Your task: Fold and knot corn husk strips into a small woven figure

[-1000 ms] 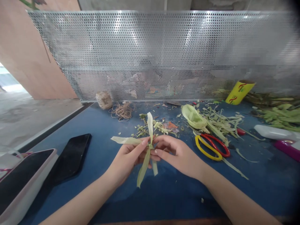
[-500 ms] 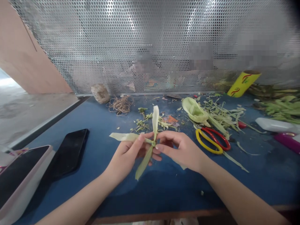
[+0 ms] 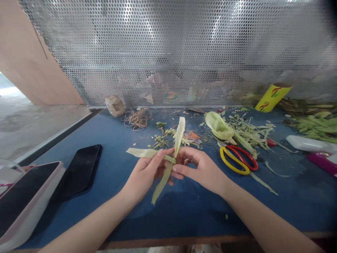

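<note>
1. The strips (image 3: 179, 135) are between both hands' fingertips, above the table (image 3: 184, 218), crossing at a small knot (image 3: 173, 160). One points left, one away, one toward the wearer.
2. The left hand (image 3: 143, 172) pinches the left-pointing strip between thumb and forefinger, just left of the knot; its other fingers are partly hidden underneath.
3. The right hand (image 3: 202, 168) has thumb and curled fingers close together at the knot's right side; the hand blocks sight of their exact grip.
4. Just beyond the fingertips lie leafy scraps (image 3: 162, 138) and an orange scrap (image 3: 194, 135).
5. Right of the right fingers are scissors (image 3: 242, 163), with a cupped husk (image 3: 218, 126) and shreds (image 3: 250, 133) beyond them.
6. Well left of the left fingers lies a phone (image 3: 81, 168).
7. Beyond the fingers, farther than the scraps, are twine (image 3: 138, 118) and, to its left, a pale lump (image 3: 115, 105).
8. A mesh panel (image 3: 171, 35) stands across the far side, facing the fingers; a yellow tube (image 3: 273, 98) tilts near it, far right.
</note>
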`<state>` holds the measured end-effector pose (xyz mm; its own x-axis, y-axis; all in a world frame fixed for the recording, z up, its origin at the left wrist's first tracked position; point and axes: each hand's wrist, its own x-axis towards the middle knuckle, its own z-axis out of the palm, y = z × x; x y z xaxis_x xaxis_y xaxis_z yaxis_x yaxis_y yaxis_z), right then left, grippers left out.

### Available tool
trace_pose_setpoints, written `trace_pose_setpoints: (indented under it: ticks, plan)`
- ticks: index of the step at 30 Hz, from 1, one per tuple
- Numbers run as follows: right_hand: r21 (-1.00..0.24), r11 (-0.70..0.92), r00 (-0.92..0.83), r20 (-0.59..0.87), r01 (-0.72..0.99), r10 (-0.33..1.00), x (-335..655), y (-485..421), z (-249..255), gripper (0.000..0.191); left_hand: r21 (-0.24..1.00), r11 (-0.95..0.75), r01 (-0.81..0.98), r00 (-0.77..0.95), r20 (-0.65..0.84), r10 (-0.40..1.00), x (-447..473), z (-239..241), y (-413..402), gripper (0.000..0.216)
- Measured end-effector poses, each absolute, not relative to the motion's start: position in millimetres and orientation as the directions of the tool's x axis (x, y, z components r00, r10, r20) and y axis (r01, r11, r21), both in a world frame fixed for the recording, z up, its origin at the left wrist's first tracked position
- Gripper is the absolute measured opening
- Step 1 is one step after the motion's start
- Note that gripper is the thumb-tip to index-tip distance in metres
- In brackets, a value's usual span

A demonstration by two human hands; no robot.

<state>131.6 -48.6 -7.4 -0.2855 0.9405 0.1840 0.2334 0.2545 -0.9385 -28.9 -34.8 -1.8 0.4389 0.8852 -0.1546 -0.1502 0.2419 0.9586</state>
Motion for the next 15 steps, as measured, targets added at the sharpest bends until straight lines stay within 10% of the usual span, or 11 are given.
trace_pose_setpoints:
  ticks: [15]
  plan:
    - [-0.944,0.229,-0.313,0.149,0.239,0.938,134.3,-50.6,-7.6,0.034,0.985,0.130,-0.111,0.371,-0.080,0.925,-29.4,3.2,-32.2,0.019]
